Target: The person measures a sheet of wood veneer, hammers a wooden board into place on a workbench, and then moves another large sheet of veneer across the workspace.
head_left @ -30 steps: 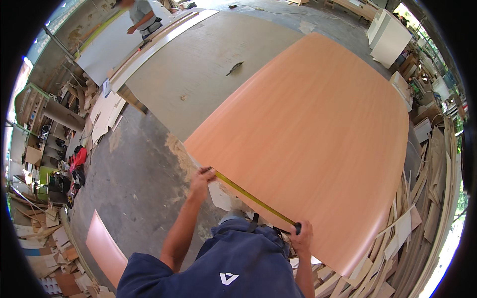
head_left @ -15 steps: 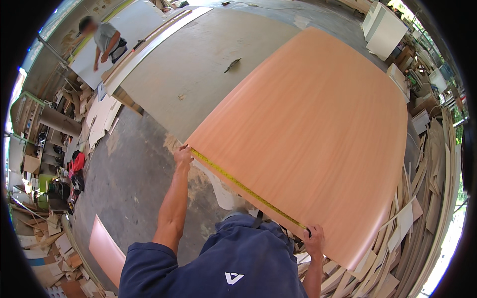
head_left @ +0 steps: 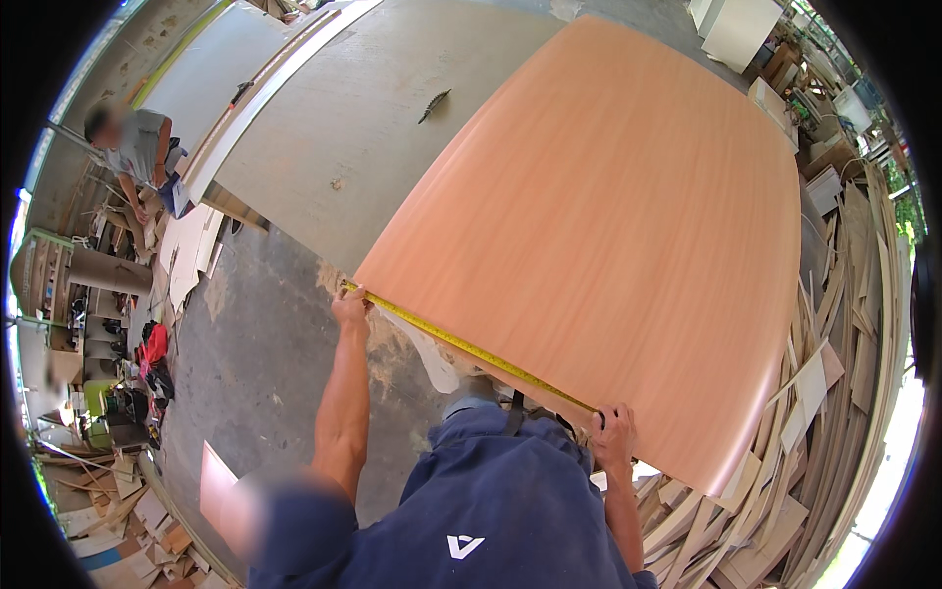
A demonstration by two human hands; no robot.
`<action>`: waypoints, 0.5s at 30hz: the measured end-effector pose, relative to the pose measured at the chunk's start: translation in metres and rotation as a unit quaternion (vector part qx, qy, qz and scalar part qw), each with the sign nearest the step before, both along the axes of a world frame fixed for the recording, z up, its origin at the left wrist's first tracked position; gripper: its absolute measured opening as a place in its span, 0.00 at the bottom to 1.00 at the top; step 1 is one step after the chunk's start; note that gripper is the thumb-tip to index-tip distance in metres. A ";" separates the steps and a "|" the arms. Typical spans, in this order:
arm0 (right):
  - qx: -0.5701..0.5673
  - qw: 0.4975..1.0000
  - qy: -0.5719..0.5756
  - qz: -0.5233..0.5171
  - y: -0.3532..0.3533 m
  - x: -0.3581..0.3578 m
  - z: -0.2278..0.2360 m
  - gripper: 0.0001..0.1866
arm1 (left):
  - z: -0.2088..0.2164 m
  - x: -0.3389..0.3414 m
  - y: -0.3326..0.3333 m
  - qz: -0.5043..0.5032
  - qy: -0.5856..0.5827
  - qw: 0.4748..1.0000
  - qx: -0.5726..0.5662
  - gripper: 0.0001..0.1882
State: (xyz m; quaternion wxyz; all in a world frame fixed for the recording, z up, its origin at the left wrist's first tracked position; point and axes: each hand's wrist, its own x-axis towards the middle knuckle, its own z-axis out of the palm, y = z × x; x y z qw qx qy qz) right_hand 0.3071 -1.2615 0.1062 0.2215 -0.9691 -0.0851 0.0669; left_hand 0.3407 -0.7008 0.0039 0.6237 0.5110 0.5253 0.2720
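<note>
A large orange-brown wood-grain sheet [head_left: 608, 226] lies flat before me, bowed by the lens. Along its near edge a yellow tape measure [head_left: 471, 350] is stretched tight. Its free end is pinched in my left hand [head_left: 351, 305] at the sheet's near left corner, with the tip poking slightly past the fingers. Toward the right of the same edge, my right hand [head_left: 614, 435] is closed around the dark tape case, mostly hidden by the fingers.
A grey-green board [head_left: 392, 108] extends beyond the sheet, with a small dark tool [head_left: 434, 105] on it. A co-worker [head_left: 147, 157] bends at far left. Wood strips [head_left: 834, 373] pile up at right; offcuts [head_left: 118, 520] litter the lower left. A pinkish panel [head_left: 218, 491] stands near my left arm.
My view has shifted, so the sheet sits higher. The tape's end now sticks out past my left fingers. The co-worker has moved left and nearer, and bends lower.
</note>
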 end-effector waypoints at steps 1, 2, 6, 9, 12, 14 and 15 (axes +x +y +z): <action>0.002 1.000 0.000 -0.001 0.003 0.000 -0.001 0.09 | 0.001 0.002 0.003 -0.002 -0.001 1.000 -0.017 0.16; 0.006 1.000 -0.003 0.004 0.007 0.000 -0.003 0.10 | 0.002 0.003 0.005 -0.004 -0.001 0.999 -0.033 0.16; 0.019 1.000 0.021 0.009 0.030 0.009 -0.004 0.10 | 0.001 0.001 0.001 -0.010 -0.050 0.996 -0.079 0.15; 0.021 0.999 0.021 0.018 0.059 0.009 -0.007 0.10 | 0.007 -0.002 0.001 -0.054 -0.080 0.992 -0.079 0.15; 0.030 0.999 -0.005 0.030 0.100 0.015 -0.011 0.10 | 0.014 -0.003 -0.007 -0.076 -0.060 0.991 -0.091 0.15; 0.034 0.999 0.004 0.030 0.134 0.021 -0.013 0.10 | 0.009 -0.004 -0.002 -0.084 -0.070 0.987 -0.118 0.16; 0.035 0.999 0.011 0.033 0.150 0.024 -0.014 0.10 | 0.007 -0.008 0.000 -0.086 -0.070 0.987 -0.120 0.16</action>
